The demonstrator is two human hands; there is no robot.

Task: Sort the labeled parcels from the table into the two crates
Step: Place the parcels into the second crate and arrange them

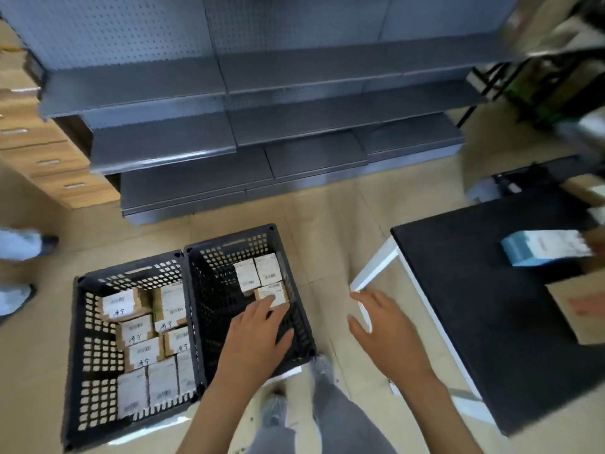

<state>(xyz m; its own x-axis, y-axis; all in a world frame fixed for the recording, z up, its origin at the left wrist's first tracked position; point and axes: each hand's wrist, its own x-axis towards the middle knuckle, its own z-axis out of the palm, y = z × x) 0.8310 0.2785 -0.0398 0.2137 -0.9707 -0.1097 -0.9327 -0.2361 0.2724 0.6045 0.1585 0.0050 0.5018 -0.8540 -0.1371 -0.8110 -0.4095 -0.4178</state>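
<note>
Fingers of the left hand [258, 335] reach down into the right crate [296, 326], stretched nearly straight, with the fingertips touching the near edge of a small labeled parcel [271, 294] that lies flat on the crate floor. Nothing is gripped; the hand looks to be nudging or settling the parcel rather than holding it. The right hand [386, 326] hangs open over the floor between the crate and the table [458, 290], fingers spread and relaxed, holding nothing.

That parcel sits just in front of two others [258, 273] in the far right corner of the right crate, which is mostly bare otherwise. The left crate [78, 339], touching it side by side, is already packed with rows of labeled parcels [144, 342], several with handwriting on them.

To do this step well, I would press the parcel snug against its neighbours, label up, so the row stays tidy and later ones fit beside it. Then the free right hand, already nearer the table, seems the natural one to fetch the next piece. More boxes [546, 252] lie at the table's far side, blurred; read each label before choosing a crate.
</note>
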